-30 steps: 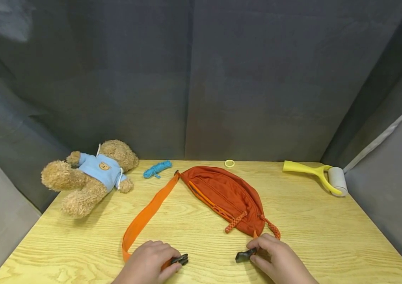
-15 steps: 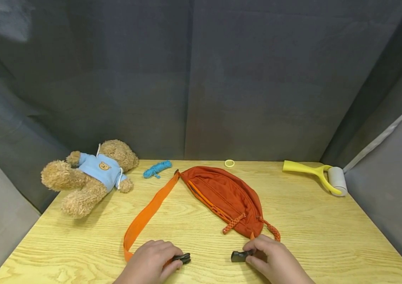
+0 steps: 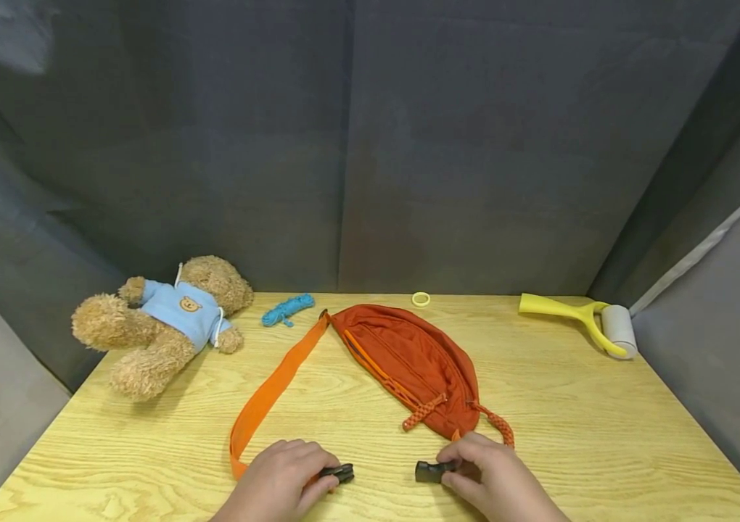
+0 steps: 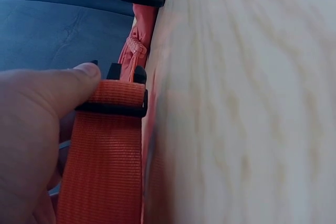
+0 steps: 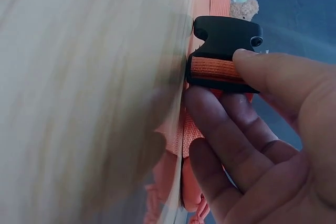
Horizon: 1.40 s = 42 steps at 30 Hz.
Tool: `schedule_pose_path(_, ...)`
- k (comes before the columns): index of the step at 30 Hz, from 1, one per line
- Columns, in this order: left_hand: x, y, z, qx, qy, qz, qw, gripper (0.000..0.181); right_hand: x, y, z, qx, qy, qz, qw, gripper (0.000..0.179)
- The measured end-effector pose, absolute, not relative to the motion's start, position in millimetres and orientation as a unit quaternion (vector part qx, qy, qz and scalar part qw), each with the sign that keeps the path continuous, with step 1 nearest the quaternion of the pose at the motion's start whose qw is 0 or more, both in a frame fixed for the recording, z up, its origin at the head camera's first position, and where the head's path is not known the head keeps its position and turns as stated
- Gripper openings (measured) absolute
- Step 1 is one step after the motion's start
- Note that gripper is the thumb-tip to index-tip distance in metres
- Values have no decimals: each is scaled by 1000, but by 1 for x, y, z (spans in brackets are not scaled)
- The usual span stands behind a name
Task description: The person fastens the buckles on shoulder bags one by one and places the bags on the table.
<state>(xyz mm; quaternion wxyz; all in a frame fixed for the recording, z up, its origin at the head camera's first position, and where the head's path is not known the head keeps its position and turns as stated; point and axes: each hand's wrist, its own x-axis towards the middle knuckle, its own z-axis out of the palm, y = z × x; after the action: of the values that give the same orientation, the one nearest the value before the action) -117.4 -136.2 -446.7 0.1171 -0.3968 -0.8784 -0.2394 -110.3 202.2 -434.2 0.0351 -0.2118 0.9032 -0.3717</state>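
Observation:
A rust-orange waist bag (image 3: pixel 412 362) lies on the wooden table, its orange strap (image 3: pixel 272 395) looping out to the left. My left hand (image 3: pixel 285 478) pinches the strap end at its black pronged buckle half (image 3: pixel 339 473); in the left wrist view the thumb presses beside the webbing (image 4: pixel 105 156). My right hand (image 3: pixel 497 471) holds the black socket buckle half (image 3: pixel 430 471) between thumb and fingers, seen closely as the buckle socket (image 5: pixel 226 40) in the right wrist view. The two halves face each other, apart, just above the tabletop.
A teddy bear (image 3: pixel 181 312) in a blue top lies at the left. Behind the bag are a blue cord bundle (image 3: pixel 288 309) and a small yellow ring (image 3: pixel 421 299). A yellow-handled lint roller (image 3: pixel 579 315) lies at the right. Dark curtains (image 3: pixel 344 145) stand behind the table.
My right hand has moved left with the socket half, and the bag's near end shifted slightly left. My left hand has edged slightly right. The gap between the buckle halves is narrower.

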Motion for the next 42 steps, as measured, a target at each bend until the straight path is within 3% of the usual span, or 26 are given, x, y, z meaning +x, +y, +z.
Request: schedule_pose_path(42, -119, -120, -451, -414, -864, -249, 147, 10, -112, 175, -437, -255, 880, -398, 36, 14)
